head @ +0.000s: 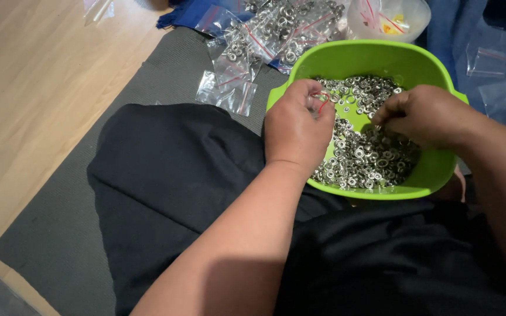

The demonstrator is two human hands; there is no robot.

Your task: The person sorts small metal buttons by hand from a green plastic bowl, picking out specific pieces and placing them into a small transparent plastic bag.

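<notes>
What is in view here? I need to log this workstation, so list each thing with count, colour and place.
bowl: one, lime green, on the lap
metal rings: many, silver, inside the bowl
small zip bags: a pile, clear with red strips, beyond the bowl
tub: one, translucent white, top right
mat: one, grey, on the wooden floor
black garment: one, over the lap
left hand: pinching a clear bag with a red strip
right hand: fingers in the rings
</notes>
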